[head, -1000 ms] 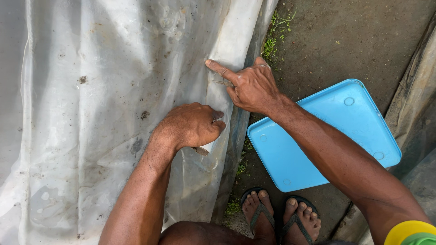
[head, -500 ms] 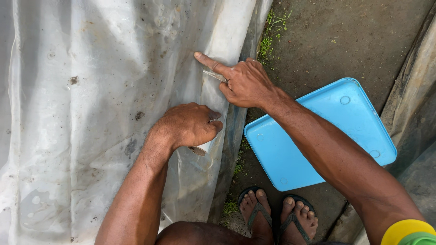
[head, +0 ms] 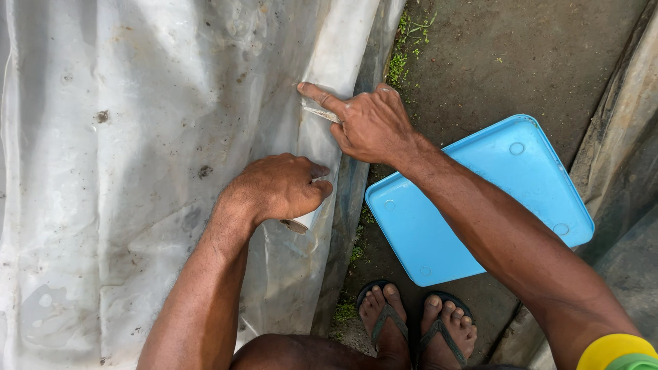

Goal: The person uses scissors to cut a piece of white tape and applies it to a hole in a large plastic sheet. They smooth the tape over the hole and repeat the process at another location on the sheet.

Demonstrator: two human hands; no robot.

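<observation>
My left hand (head: 277, 188) stays fisted on the sheet (head: 137, 137); my right hand (head: 367, 123), pinching a blade (head: 321, 113), has slid further along the fold.

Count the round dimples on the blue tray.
4 round dimples show on the blue tray: far corner, right corner, left corner and near corner. The right forearm crosses the tray and may hide more.

The left hand (head: 277, 188) hides most of a small roll (head: 299, 224). The thin thing (head: 321, 113) under the right hand (head: 370, 123) is too small to tell. The plastic sheet (head: 137, 137) runs off the picture.
</observation>
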